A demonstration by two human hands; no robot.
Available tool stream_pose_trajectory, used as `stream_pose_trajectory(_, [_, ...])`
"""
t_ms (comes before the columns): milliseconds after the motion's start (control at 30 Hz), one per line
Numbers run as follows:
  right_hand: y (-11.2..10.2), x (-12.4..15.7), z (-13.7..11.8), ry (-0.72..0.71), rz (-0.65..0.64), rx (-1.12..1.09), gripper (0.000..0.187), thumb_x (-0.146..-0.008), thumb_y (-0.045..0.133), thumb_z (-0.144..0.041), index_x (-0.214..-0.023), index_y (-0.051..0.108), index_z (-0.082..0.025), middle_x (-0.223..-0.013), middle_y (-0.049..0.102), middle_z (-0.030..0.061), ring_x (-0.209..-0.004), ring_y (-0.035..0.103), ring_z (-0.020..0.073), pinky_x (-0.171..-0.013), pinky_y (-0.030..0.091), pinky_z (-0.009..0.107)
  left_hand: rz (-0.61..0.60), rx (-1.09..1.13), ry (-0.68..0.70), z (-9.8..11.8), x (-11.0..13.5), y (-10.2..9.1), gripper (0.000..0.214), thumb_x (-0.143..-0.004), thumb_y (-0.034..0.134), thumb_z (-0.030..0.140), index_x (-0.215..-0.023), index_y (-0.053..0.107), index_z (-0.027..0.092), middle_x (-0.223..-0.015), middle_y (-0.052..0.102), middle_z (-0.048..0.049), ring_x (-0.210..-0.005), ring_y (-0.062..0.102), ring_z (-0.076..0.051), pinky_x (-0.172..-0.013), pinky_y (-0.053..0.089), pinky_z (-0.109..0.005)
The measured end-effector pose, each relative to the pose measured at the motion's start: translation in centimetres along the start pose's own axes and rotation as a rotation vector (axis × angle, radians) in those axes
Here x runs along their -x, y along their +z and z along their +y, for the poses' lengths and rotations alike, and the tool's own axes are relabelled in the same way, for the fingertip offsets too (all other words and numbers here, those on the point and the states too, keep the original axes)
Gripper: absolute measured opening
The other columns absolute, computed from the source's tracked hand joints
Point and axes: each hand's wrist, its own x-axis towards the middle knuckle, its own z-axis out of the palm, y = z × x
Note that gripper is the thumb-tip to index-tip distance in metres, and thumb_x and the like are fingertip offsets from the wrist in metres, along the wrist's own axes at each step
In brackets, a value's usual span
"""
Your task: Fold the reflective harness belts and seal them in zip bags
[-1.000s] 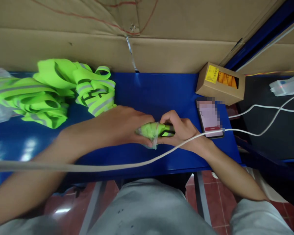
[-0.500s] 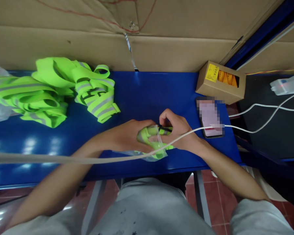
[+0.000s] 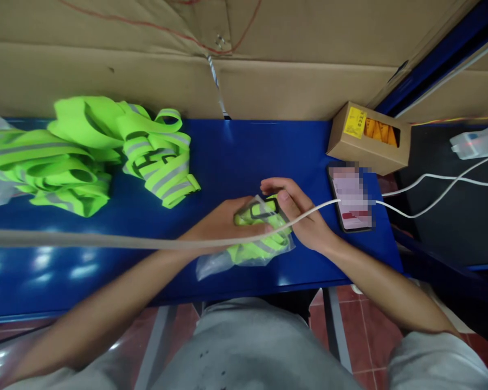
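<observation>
My left hand (image 3: pixel 223 219) is wrapped around a clear plastic bag (image 3: pixel 215 265) near the front of the table. Inside the bag is a folded neon-yellow reflective strap (image 3: pixel 252 252) with a grey stripe. A black buckle (image 3: pixel 264 209) shows at the bag's upper end. My right hand (image 3: pixel 309 219) stands at the bag's right side, its fingers stretched out and its thumb by the buckle. Whether its palm presses on the bag I cannot tell. Part of my left hand's fingers is hidden by the bag.
More neon-yellow straps (image 3: pixel 77 173) lie heaped on the blue table (image 3: pixel 236 157) at the left. On the right are a phone (image 3: pixel 350 197) and a cardboard box (image 3: pixel 361 146) with orange packets. A white cable (image 3: pixel 317 207) crosses in front of my hands.
My right hand has uncurled and drawn a little to the right, off the strap. The strap now sits deeper in the bag, and more of the bag shows.
</observation>
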Motion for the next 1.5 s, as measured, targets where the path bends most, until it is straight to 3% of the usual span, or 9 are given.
stream_pose_trajectory(167, [0.1,0.3,0.3,0.015,-0.103,-0.025,0.061,-0.105,0.043,-0.070,-0.143,0.056,-0.024,-0.146,0.064,0.0117,-0.138,0.060,0.0229,-0.119,0.048,0.044,-0.038,0.012,0.074,0.0,0.0,0.5,0.052,-0.082,0.083,0.052,-0.120,0.072,0.018,-0.106,0.076,-0.0051,-0.097,0.071,-0.021,-0.083,0.057,-0.028])
stream_pose_trajectory(333, [0.5,0.3,0.5,0.181,-0.204,-0.262,0.054,-0.105,0.049,-0.066,-0.133,0.065,-0.023,-0.135,0.071,0.0097,-0.133,0.065,0.0227,-0.119,0.049,0.044,-0.165,0.105,-0.057,-0.1,0.3,0.8,0.063,-0.084,0.083,0.058,-0.132,0.070,0.020,-0.121,0.074,-0.0091,-0.107,0.072,-0.024,-0.084,0.059,-0.029])
stream_pose_trajectory(500, [0.7,0.3,0.2,0.299,-0.244,-0.388,0.080,-0.097,0.034,-0.086,-0.145,0.062,-0.028,-0.153,0.061,0.0097,-0.147,0.055,0.0264,-0.125,0.044,0.049,-0.151,0.311,-0.030,-0.7,0.3,1.8,0.051,-0.088,0.082,0.054,-0.126,0.072,0.021,-0.120,0.074,-0.0071,-0.101,0.072,-0.019,-0.082,0.057,-0.024])
stream_pose_trajectory(633, [-0.8,0.2,-0.7,0.256,-0.267,-0.335,0.079,-0.097,0.036,-0.086,-0.154,0.054,-0.035,-0.164,0.052,0.0040,-0.155,0.046,0.0265,-0.128,0.040,0.050,-0.039,0.468,0.032,-0.3,0.4,2.1,0.050,-0.085,0.086,0.049,-0.123,0.071,0.020,-0.107,0.075,-0.0046,-0.086,0.070,-0.016,-0.078,0.057,-0.025])
stream_pose_trajectory(833, [-1.7,0.3,-1.3,0.061,-0.086,0.088,0.055,-0.098,0.070,-0.053,-0.147,0.062,-0.030,-0.152,0.064,0.0058,-0.142,0.060,0.0271,-0.123,0.046,0.048,0.284,0.508,0.054,-0.1,0.1,2.1,0.052,-0.079,0.090,0.055,-0.115,0.073,0.021,-0.105,0.075,-0.0031,-0.086,0.070,-0.016,-0.074,0.057,-0.024])
stream_pose_trajectory(1000, [-1.7,0.3,-1.1,-0.137,-0.026,0.259,0.056,-0.098,0.072,-0.048,-0.149,0.061,-0.029,-0.141,0.071,0.0077,-0.134,0.066,0.0266,-0.118,0.050,0.047,0.333,0.527,0.063,-0.3,0.0,2.4,0.051,-0.080,0.089,0.052,-0.118,0.073,0.023,-0.111,0.076,-0.0029,-0.089,0.071,-0.015,-0.080,0.058,-0.024])
stream_pose_trajectory(1133, [-2.5,0.2,-1.6,-0.285,-0.063,0.459,0.067,-0.091,0.075,-0.062,-0.147,0.064,-0.027,-0.136,0.074,0.0091,-0.127,0.068,0.0290,-0.115,0.049,0.048,0.343,0.531,0.081,0.0,0.4,2.6,0.049,-0.081,0.089,0.049,-0.118,0.072,0.022,-0.110,0.076,-0.0023,-0.090,0.071,-0.015,-0.080,0.057,-0.024])
stream_pose_trajectory(1367, [-2.6,-0.2,-0.9,-0.180,-0.161,0.371,0.052,-0.091,0.077,-0.058,-0.134,0.071,-0.029,-0.129,0.076,0.0075,-0.121,0.070,0.0287,-0.111,0.051,0.050,0.292,0.506,-0.003,0.0,-0.1,2.6,0.050,-0.077,0.089,0.051,-0.109,0.071,0.017,-0.098,0.076,-0.0033,-0.081,0.070,-0.017,-0.070,0.057,-0.026])
stream_pose_trajectory(1500, [-1.7,0.3,-1.0,-0.123,-0.094,0.186,0.078,-0.089,0.079,-0.058,-0.155,0.048,-0.030,-0.146,0.066,0.0091,-0.136,0.062,0.0283,-0.115,0.051,0.046,0.462,0.331,0.203,0.2,1.0,2.0,0.034,-0.087,0.082,0.047,-0.101,0.067,0.021,-0.093,0.075,-0.0010,-0.079,0.071,-0.017,-0.069,0.058,-0.029])
